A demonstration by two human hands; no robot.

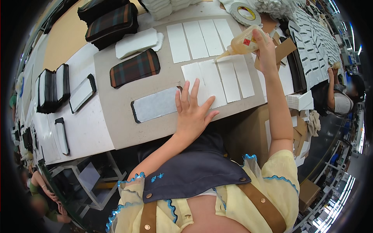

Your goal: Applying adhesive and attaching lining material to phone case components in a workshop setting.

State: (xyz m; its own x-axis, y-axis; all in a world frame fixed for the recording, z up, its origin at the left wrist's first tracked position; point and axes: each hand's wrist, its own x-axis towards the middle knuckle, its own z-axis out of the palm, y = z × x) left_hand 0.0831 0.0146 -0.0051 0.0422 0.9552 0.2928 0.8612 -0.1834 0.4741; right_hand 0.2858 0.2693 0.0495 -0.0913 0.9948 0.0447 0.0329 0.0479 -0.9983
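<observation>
My right hand (pixel 265 51) grips a clear squeeze bottle (pixel 241 43) of pale yellow liquid, tipped sideways. Its thin nozzle points down to the left, close to the top ends of several white rectangular strips (pixel 202 83) laid side by side. I cannot tell whether the tip touches them. With fingers spread, my left hand (pixel 195 110) lies over the right end of a dark-edged panel with a pale grey face (pixel 155 105), beside the leftmost near strip. Another row of white strips (pixel 193 38) lies behind. A dark plaid padded piece (pixel 135 68) rests to the left on the grey board (pixel 120 128).
Stacked plaid pieces (pixel 110 24) and white sheets (pixel 138 42) stand at the back left. Dark-edged panels (pixel 53 88) stand in a bundle farther left. A tape roll (pixel 245 14) sits at the back right, near cardboard scraps (pixel 285 49). Other people work on both sides.
</observation>
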